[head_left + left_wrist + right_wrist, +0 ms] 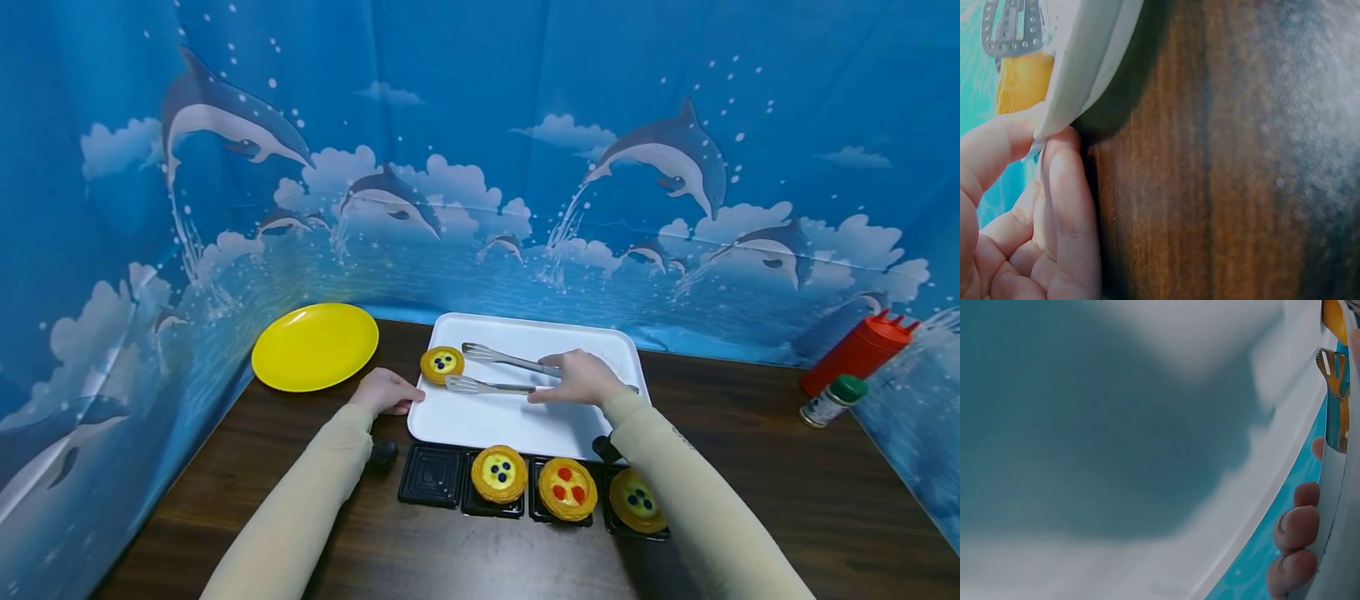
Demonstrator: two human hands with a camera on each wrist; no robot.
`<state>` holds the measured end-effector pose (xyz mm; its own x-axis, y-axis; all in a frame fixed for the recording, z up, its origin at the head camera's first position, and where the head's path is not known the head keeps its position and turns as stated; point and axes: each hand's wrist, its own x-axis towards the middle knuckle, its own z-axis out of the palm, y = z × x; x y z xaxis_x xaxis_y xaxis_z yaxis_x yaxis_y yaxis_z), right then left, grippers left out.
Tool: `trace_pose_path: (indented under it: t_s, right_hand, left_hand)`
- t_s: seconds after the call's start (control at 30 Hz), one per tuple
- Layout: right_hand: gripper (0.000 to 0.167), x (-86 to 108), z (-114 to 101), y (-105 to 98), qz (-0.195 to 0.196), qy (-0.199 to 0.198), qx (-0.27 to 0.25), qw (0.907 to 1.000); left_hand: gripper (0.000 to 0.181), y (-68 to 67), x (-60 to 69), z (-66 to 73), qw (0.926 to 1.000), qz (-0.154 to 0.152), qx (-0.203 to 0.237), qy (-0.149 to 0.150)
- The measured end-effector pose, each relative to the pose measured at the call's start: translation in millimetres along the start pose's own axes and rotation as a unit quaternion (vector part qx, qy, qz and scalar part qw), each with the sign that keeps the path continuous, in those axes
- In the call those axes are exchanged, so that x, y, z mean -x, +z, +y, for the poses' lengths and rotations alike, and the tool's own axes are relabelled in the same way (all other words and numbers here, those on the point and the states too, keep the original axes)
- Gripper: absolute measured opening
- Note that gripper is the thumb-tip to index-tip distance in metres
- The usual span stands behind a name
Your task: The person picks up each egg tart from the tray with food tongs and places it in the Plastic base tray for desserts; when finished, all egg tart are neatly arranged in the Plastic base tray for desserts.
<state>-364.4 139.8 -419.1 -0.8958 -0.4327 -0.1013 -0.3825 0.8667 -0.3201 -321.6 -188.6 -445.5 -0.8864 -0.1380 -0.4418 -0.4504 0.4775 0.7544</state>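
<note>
My left hand [386, 392] pinches the left rim of a white rectangular tray [480, 423]; the left wrist view shows thumb and fingers [1067, 187] meeting at its edge. Over the tray, my right hand [583, 379] holds metal tongs [517, 361], their slotted ends spread apart and pointing left. Just left of those ends, an egg tart [442, 364] with dark blue dots sits on the tray. Fingers [1297, 528] curl along the tongs' arm [1333, 481] at the edge of the right wrist view.
Several black plastic bases [432, 475] line the tray's near side, some bearing tarts, including a red-dotted tart [567, 489]. A yellow plate [315, 346] lies left. At right are a red squeeze bottle [858, 354] and a green-capped shaker [832, 402]. A dolphin-printed curtain [480, 167] stands behind.
</note>
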Motion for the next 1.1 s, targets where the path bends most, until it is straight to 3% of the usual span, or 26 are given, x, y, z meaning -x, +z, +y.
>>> trace_pose_path:
  t_s: [0.27, 0.63, 1.1]
  right_hand:
    - [0.081, -3.2, -9, 1, -0.003, 0.004, 0.0, 1.0]
    - [0.08, -10.2, -18, 4, -0.006, -0.002, -0.001, 1.0]
    - [0.077, -5.3, -22, 5, 0.005, 0.008, -0.018, 0.9998]
  left_hand:
    - [0.027, -1.5, 3.1, 2.4, 1.0, -0.003, 0.002, -0.004]
    - [0.029, 0.7, -4.8, -0.8, 0.9998, 0.005, -0.002, -0.018]
    - [0.03, -1.5, 2.5, 1.8, 1.0, -0.004, -0.003, -0.004]
